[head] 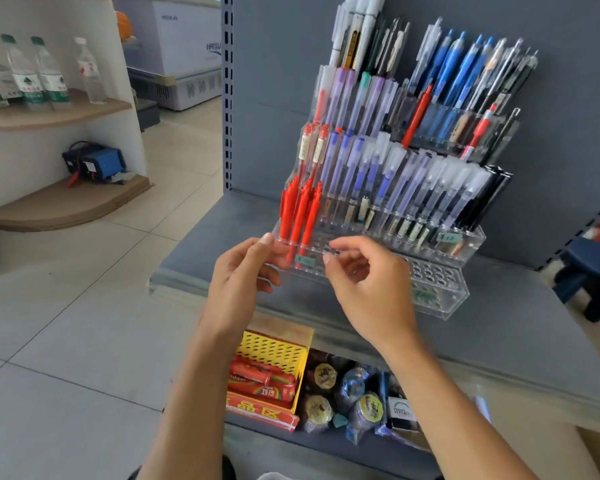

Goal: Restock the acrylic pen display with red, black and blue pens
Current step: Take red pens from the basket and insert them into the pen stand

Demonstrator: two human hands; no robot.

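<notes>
Where pale floor tiles (84,306) spread, a grey shelf (499,323) carries the acrylic pen display (444,299).

Clear glossy acrylic on pen display (440,299), see-through, light glare on edges. Smooth shiny red plastic on red pens (300,216); frosted translucent plastic caps on capped pens (461,181). Matt grey painted metal on shelf (520,327) and back panel (568,98), perforated metal upright (228,91). Perforated yellow plastic basket (274,351). Glossy crinkled foil wrappers (357,403). Semi-gloss floor tiles (84,323). Matt wood-look corner shelf (66,109).
</notes>
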